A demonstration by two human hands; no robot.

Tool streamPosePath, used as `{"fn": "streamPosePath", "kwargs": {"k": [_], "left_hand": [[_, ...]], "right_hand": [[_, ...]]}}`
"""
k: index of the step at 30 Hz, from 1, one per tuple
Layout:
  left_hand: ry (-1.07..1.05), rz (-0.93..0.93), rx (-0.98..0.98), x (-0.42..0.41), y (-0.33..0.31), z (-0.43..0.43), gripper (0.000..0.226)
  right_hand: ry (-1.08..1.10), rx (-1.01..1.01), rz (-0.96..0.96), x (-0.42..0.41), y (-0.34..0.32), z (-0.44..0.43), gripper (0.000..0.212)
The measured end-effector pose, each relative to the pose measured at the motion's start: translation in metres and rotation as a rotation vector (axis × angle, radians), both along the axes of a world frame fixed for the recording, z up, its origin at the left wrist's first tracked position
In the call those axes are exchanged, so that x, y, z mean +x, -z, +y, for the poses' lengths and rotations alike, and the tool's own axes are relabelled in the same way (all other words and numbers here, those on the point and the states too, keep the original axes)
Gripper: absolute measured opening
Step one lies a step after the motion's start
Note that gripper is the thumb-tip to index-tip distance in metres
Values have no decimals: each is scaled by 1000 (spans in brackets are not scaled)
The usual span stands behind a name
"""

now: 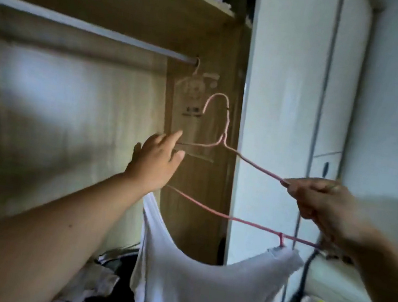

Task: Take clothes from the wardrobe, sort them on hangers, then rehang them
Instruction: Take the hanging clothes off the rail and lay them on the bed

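We're looking at a thin wire hanger (pixel 254 163), coated pink, matt and smooth. The white top (pixel 188 287) is soft, thin cloth with no shine. Behind it, the wardrobe wall (pixel 72 110) shows pale wood-grain board with a dull finish. We see the rail (pixel 83 25) as smooth pale metal, faintly glossy, a clear plastic bag (pixel 194 115), and a smooth white-painted door (pixel 283 86).

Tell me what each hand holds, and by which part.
Right hand pinches the hanger at the end of one sloping arm. Left hand is at the other arm's end; whether it grips cannot be told.
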State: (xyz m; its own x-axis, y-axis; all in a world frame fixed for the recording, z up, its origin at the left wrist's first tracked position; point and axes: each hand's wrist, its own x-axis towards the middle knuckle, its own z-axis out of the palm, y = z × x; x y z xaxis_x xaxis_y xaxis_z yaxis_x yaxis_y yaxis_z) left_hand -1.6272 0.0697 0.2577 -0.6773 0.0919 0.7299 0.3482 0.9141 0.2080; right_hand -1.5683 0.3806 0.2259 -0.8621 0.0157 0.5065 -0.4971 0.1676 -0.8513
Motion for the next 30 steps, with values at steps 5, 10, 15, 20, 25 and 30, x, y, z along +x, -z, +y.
{"fn": "streamPosePath", "kwargs": {"k": [5,10,15,20,25,30], "left_hand": [[208,-134,-14,-30,78,56,21],[565,-437,168,-57,138,137,13],[764,-509,182,-64,199,230,17],[989,-611,63,-70,246,306,14],[1177,-654,-81,-72,276,366,16],[1428,-675,-201,-42,295,429,15]], "right_hand": [[186,8,-143,73,60,59,26],[621,127,-240,127,115,110,12],[1069,205,-418,169,185,143,16],[1439,25,-542,199,251,136,18],[1680,-163,-599,217,301,105,4],[1816,-232,-687,251,314,75,13]]}}
